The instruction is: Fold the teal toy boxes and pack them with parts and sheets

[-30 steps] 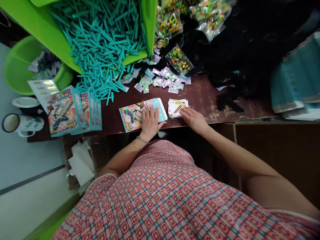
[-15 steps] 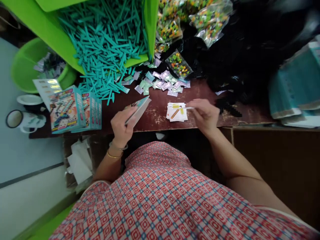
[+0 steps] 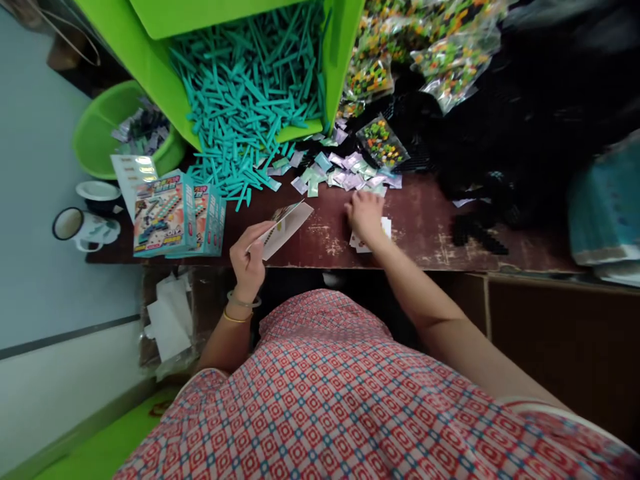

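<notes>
My left hand (image 3: 249,261) grips a thin cardboard box (image 3: 290,233) that is tilted, with its opening toward the right. A printed surface with a bit of yellow shows at the opening. My right hand (image 3: 367,215) reaches down at the near edge of a spread of small lilac and pale green packets (image 3: 353,175). Its fingers are bent and slightly apart, with nothing visible in them; the fingertips are partly hidden. Below its wrist lies a small stack of printed white sheets (image 3: 387,227), mostly covered by the hand and forearm.
Printed boxes (image 3: 163,217) stand at the left beside an enamel mug (image 3: 85,227) and a green basin (image 3: 95,137). Turquoise sticks (image 3: 250,93) spill from a green bin (image 3: 343,63). Bags of coloured pieces (image 3: 383,141) and black parts (image 3: 480,230) lie at the right on the dark red table (image 3: 420,247).
My right hand has moved from beside the sheets to the packets, and the thin white sheet it pinched is gone from its fingers. The box in my left hand has turned, showing more of its opening.
</notes>
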Demonstrator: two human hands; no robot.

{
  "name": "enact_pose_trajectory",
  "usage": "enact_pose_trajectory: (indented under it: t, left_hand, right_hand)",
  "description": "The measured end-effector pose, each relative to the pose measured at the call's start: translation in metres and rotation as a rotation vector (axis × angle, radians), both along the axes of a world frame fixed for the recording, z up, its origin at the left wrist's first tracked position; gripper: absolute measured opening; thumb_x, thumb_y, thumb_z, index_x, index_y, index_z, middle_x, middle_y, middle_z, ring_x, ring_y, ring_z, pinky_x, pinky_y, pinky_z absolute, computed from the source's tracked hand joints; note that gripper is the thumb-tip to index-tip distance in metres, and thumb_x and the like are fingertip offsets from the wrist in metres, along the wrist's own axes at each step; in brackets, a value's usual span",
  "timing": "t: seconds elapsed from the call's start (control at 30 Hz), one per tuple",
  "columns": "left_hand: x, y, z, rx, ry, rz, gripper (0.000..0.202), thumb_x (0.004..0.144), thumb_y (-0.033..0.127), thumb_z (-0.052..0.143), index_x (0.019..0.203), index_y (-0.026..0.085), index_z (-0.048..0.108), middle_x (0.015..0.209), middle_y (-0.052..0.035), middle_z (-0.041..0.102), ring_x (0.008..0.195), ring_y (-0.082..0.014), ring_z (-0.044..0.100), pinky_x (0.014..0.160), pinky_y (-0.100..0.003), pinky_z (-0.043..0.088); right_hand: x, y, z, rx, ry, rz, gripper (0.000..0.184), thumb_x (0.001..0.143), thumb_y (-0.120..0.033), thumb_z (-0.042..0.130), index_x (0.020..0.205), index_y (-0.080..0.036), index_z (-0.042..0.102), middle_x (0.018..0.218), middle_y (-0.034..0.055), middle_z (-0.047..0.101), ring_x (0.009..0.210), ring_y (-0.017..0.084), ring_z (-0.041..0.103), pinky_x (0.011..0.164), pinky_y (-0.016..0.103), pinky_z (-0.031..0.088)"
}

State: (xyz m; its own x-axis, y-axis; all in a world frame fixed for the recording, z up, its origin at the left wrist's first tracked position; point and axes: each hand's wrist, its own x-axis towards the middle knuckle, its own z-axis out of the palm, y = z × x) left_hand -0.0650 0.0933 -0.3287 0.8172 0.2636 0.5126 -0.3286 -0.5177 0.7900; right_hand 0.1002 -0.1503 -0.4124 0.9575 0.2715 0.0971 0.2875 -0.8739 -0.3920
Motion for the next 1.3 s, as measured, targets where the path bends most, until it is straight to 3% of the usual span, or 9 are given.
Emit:
enact_pose_trajectory:
  t: [0.17,0.27,0.4,0.53,0.73,0.87,1.03,1.17,1.3]
  left_hand:
    - [0.006,0.001,-0.004,-0.057,-0.002,0.041,0.057,0.107,0.064,0.044,0.115,0.022,0.082,0.114,-0.0109,0.081,0.108,-0.0249,0.076,0.096,-0.036,0.059]
    - [0.009,0.004,0.000,-0.096,0.049,0.066,0.063,0.106,0.069,0.043,0.109,0.020,0.082,0.110,-0.0114,0.081,0.104,-0.0251,0.077,0.092,-0.035,0.060]
    - [0.008,0.007,0.003,-0.133,0.061,0.034,0.065,0.105,0.071,0.043,0.106,0.020,0.082,0.109,-0.0119,0.081,0.104,-0.0258,0.078,0.092,-0.036,0.060]
    - [0.006,0.001,0.004,-0.093,0.061,0.026,0.063,0.106,0.069,0.041,0.105,0.022,0.083,0.111,-0.0111,0.081,0.106,-0.0253,0.077,0.095,-0.038,0.061]
    - [0.008,-0.010,0.016,0.071,0.073,-0.057,0.057,0.109,0.061,0.042,0.114,0.020,0.082,0.117,-0.0114,0.081,0.113,-0.0249,0.075,0.103,-0.041,0.059]
    - [-0.002,-0.022,0.005,0.210,0.018,-0.038,0.050,0.113,0.046,0.038,0.126,0.019,0.078,0.127,-0.0130,0.078,0.122,-0.0245,0.072,0.109,-0.042,0.057]
    - [-0.013,-0.046,-0.051,0.433,0.275,-0.243,0.051,0.106,0.056,0.050,0.131,0.020,0.075,0.134,-0.0175,0.075,0.137,-0.0354,0.065,0.120,-0.057,0.047]
    - [0.014,-0.058,-0.075,0.029,0.464,-0.309,0.085,0.088,0.082,0.062,0.144,0.018,0.064,0.153,-0.0235,0.062,0.148,-0.0411,0.055,0.124,-0.063,0.041]
    - [0.061,-0.067,-0.072,-0.742,0.564,-0.354,0.061,0.092,0.073,0.063,0.124,0.021,0.066,0.123,-0.0162,0.076,0.108,-0.0261,0.076,0.090,-0.040,0.063]
  right_hand:
    - [-0.074,0.046,-0.022,-0.069,0.021,0.370,0.070,0.105,-0.047,0.054,0.158,-0.002,0.050,0.161,0.0297,0.051,0.157,0.046,0.036,0.131,0.075,0.014]
    - [-0.104,0.031,-0.031,-0.010,0.063,0.560,0.080,0.102,-0.051,0.060,0.163,-0.002,0.043,0.165,0.0297,0.046,0.158,0.045,0.035,0.129,0.071,0.029]
    - [-0.108,-0.031,-0.039,0.101,0.077,0.712,0.047,0.107,-0.032,0.052,0.149,-0.015,0.064,0.147,0.0216,0.066,0.135,0.036,0.063,0.113,0.059,0.054]
    - [-0.107,-0.047,0.001,0.366,0.002,0.757,0.032,0.109,-0.026,0.048,0.115,-0.025,0.080,0.110,0.0106,0.080,0.097,0.024,0.074,0.086,0.041,0.065]
    - [-0.070,0.027,0.084,0.472,-0.214,0.812,0.032,0.110,-0.030,0.049,0.127,-0.035,0.076,0.124,0.0046,0.077,0.117,0.024,0.070,0.102,0.046,0.060]
    - [0.036,0.007,0.070,0.327,-0.309,0.335,0.032,0.109,-0.037,0.050,0.128,-0.024,0.073,0.135,0.0161,0.069,0.135,0.033,0.060,0.115,0.061,0.047]
    - [0.126,-0.058,0.040,0.226,-0.278,-0.279,0.040,0.107,-0.048,0.052,0.114,-0.011,0.067,0.145,0.0300,0.056,0.142,0.038,0.050,0.115,0.063,0.042]
    - [0.065,-0.034,0.031,0.471,-0.120,-0.160,0.027,0.109,-0.039,0.045,0.111,-0.020,0.064,0.105,0.0113,0.072,0.098,0.023,0.070,0.088,0.038,0.059]
    - [-0.009,-0.043,0.026,0.449,0.039,0.233,0.039,0.109,-0.052,0.045,0.126,-0.023,0.065,0.112,0.0096,0.076,0.094,0.021,0.073,0.082,0.035,0.062]
